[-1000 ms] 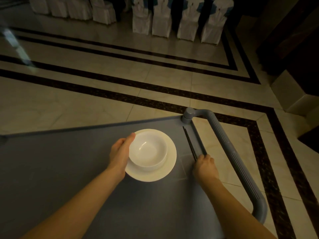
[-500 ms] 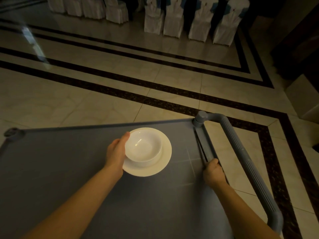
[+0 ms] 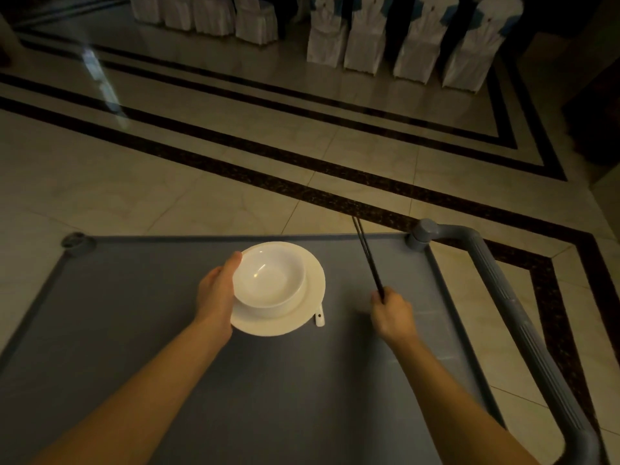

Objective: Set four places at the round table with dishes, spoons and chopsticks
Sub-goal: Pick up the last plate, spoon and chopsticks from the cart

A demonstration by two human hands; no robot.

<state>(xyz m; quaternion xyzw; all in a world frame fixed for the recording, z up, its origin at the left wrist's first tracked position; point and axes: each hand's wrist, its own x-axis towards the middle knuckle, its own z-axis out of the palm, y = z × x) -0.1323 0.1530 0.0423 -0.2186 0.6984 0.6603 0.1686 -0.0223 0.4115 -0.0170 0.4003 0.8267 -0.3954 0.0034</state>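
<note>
Banquet hall: covered chairs (image 3: 416, 38), cart (image 3: 503, 297).

One bowl (image 3: 268, 280), one plate (image 3: 314, 284), one spoon (image 3: 319, 319) (handle end only), two chopsticks (image 3: 368, 256).

The room is dim. A glossy beige tiled floor (image 3: 167, 182) is crossed by dark brown inlaid border stripes (image 3: 302, 193) and carries a pale streak of reflected light (image 3: 100, 78). At the far side stands a row of white-covered chairs (image 3: 416, 38). Nearest is a grey flat-topped cart (image 3: 302, 380) with a ribbed grey handle (image 3: 510, 313).
</note>
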